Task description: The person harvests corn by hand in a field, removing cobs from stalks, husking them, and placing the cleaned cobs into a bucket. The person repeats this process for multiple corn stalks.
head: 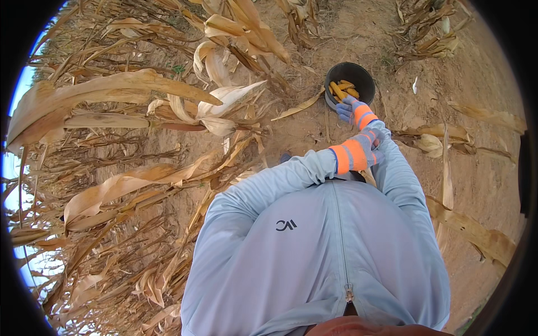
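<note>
My right hand (pixel 352 110), in a grey knit glove with an orange cuff band, is at the near rim of a black bucket (pixel 367 86). A yellow corn cob (pixel 337 90) juts from its fingers into the bucket. Several other husked corn cobs (pixel 347 85) lie inside. My left hand (pixel 366 145), gloved alike, crosses over my right forearm close to my body. Its fingers are partly hidden, and I cannot tell whether they hold anything. A strip of dry husk or leaf (pixel 369 177) shows just below that hand.
Dry corn stalks and leaves (pixel 164 122) crowd the left side, some leaning towards me. More dried plants (pixel 437 38) stand at the upper right. Fallen leaves (pixel 466 229) lie on the bare brown soil (pixel 475 168) to the right. A small white scrap (pixel 415 85) lies beyond the bucket.
</note>
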